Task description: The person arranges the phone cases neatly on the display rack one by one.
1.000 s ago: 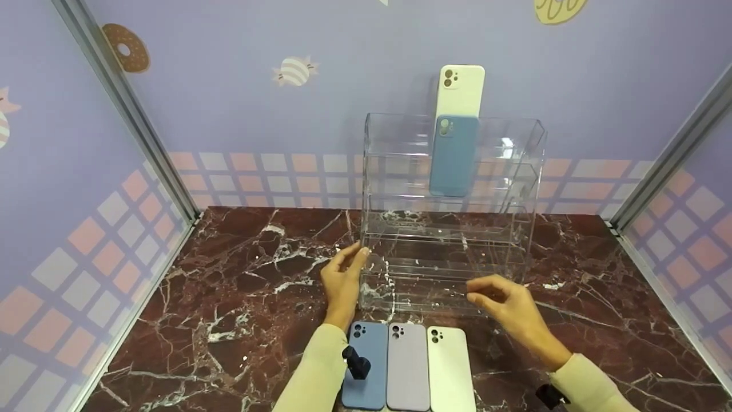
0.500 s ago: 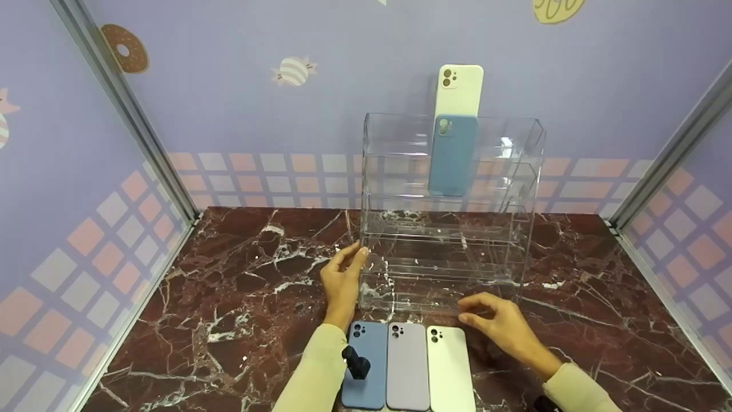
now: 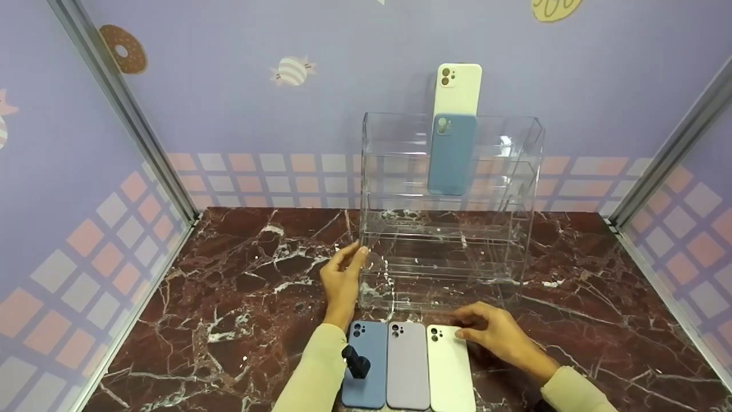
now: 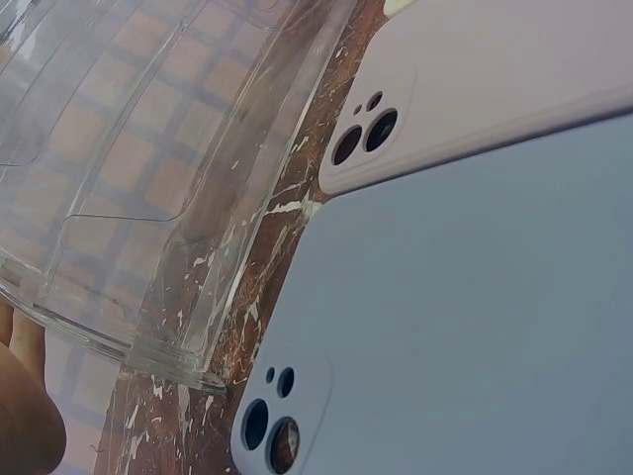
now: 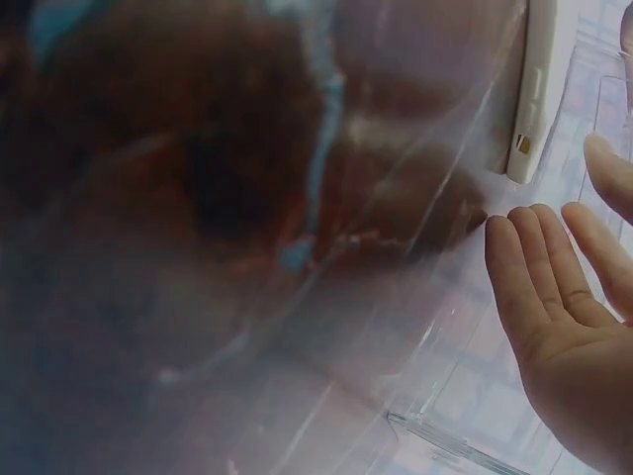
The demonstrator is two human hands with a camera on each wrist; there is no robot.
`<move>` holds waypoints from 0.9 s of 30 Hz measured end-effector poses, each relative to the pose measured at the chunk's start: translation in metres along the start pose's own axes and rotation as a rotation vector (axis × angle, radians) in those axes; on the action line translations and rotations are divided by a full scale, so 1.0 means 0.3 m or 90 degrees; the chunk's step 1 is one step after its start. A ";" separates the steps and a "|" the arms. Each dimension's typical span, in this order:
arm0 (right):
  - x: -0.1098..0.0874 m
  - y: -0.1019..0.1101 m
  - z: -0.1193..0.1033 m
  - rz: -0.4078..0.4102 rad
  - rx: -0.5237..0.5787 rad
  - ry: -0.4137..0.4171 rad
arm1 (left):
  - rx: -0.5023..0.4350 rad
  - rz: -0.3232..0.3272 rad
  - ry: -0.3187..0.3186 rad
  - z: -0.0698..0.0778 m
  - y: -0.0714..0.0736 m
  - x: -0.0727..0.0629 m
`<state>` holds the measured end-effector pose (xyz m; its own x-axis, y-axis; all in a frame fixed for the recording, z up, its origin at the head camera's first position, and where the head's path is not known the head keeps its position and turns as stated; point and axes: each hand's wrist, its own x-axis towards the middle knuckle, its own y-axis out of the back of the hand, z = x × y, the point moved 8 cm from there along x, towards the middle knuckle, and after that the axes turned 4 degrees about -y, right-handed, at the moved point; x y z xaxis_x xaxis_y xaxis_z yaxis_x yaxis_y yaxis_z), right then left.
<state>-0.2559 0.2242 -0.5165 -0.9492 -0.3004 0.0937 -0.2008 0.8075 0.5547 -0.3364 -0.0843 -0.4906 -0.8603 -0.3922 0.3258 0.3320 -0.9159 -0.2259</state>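
In the head view, a white phone case point(image 3: 450, 369), a lilac phone case point(image 3: 408, 366) and a blue phone case point(image 3: 364, 383) lie side by side on the marble table. My right hand point(image 3: 500, 337) is at the white case's top right corner, thumb near its edge. In the right wrist view its fingers point(image 5: 534, 267) are fairly straight, beside the white case's end point(image 5: 539, 109). My left hand point(image 3: 343, 283) touches the left side of a clear tiered display rack point(image 3: 446, 249) with its fingertips. The left wrist view shows only part of that hand point(image 4: 25, 406).
An upright light blue phone case point(image 3: 452, 154) stands in an upper tier of the rack, with another white phone case point(image 3: 458, 88) behind it. Patterned walls point(image 3: 229, 103) enclose the table point(image 3: 240, 320) at the back and sides.
My right hand has moved down and left, from the rack's front to the top of the white case on the table. My left hand stays at the rack's side.
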 end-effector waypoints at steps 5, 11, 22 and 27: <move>-0.009 -0.020 0.005 -0.041 -0.008 0.003 | -0.002 -0.009 -0.008 0.003 -0.003 0.000; -0.021 -0.036 -0.001 -0.076 -0.070 0.008 | -0.002 -0.010 -0.001 -0.004 -0.005 0.002; -0.027 -0.037 0.004 -0.074 -0.131 -0.018 | 0.002 -0.005 0.008 -0.004 -0.001 0.000; -0.025 -0.035 0.008 -0.053 -0.138 -0.019 | -0.005 -0.005 0.009 -0.002 -0.003 0.000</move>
<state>-0.2473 0.2191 -0.5250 -0.9388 -0.3440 0.0174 -0.2252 0.6513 0.7246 -0.3369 -0.0832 -0.4910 -0.8679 -0.3839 0.3152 0.3226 -0.9181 -0.2302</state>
